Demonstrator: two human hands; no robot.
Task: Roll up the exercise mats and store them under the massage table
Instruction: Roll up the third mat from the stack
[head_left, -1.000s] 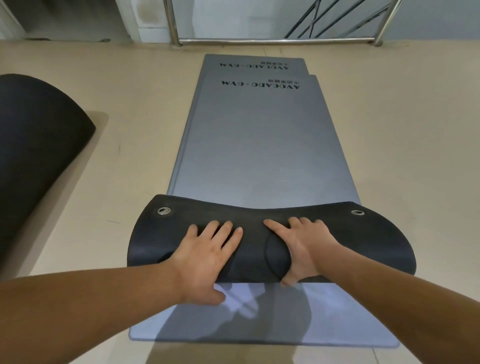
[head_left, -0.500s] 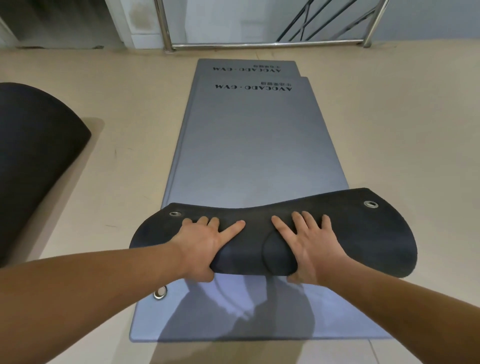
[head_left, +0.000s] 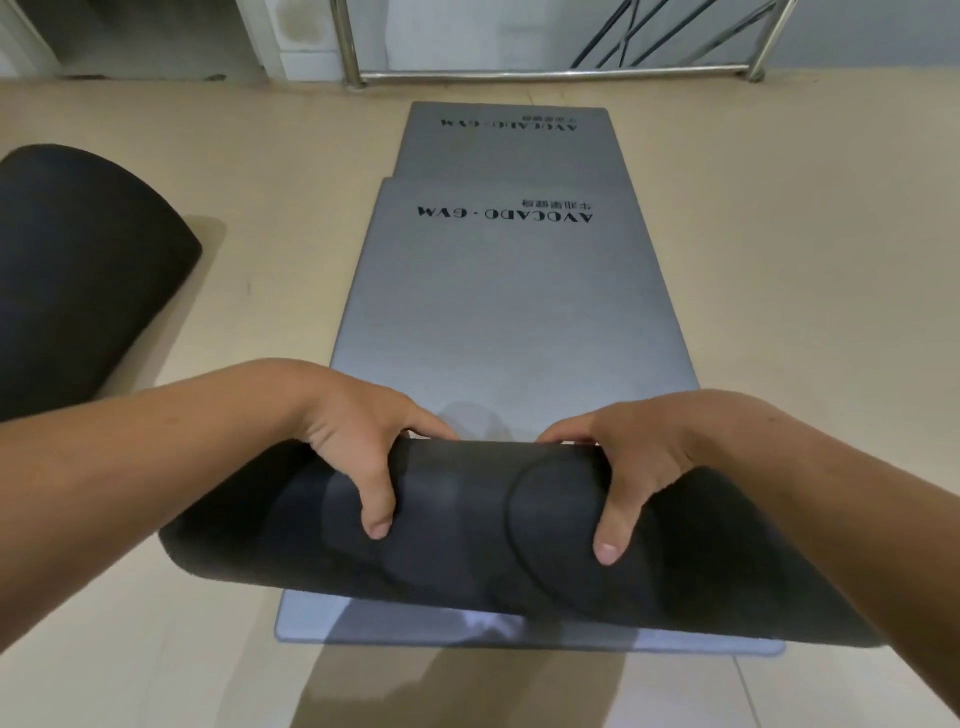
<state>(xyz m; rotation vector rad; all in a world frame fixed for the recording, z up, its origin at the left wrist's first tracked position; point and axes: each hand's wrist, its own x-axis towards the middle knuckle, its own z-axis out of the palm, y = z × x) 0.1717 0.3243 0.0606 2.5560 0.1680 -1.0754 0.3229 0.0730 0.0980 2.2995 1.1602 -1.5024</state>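
Two grey exercise mats lie stacked lengthwise on the floor ahead of me. The top mat (head_left: 506, 312) bears upside-down black lettering, and its near end is rolled into a thick roll (head_left: 457, 525) with the black underside out. My left hand (head_left: 358, 441) grips the roll left of centre, thumb on the near side, fingers curled over the far side. My right hand (head_left: 631, 457) grips it right of centre the same way. The lower mat (head_left: 506, 140) sticks out beyond the top one at the far end and shows below the roll at the near end.
A black padded edge (head_left: 78, 270), rounded at its corner, reaches in from the left. A steel railing (head_left: 556, 78) crosses the far end of the beige tiled floor (head_left: 779, 260), with a white pillar (head_left: 301, 36) beside it.
The folded-over end of the top mat has become a thicker roll. My hands went from pressing flat on it to curling round it. The camera came closer and lower.
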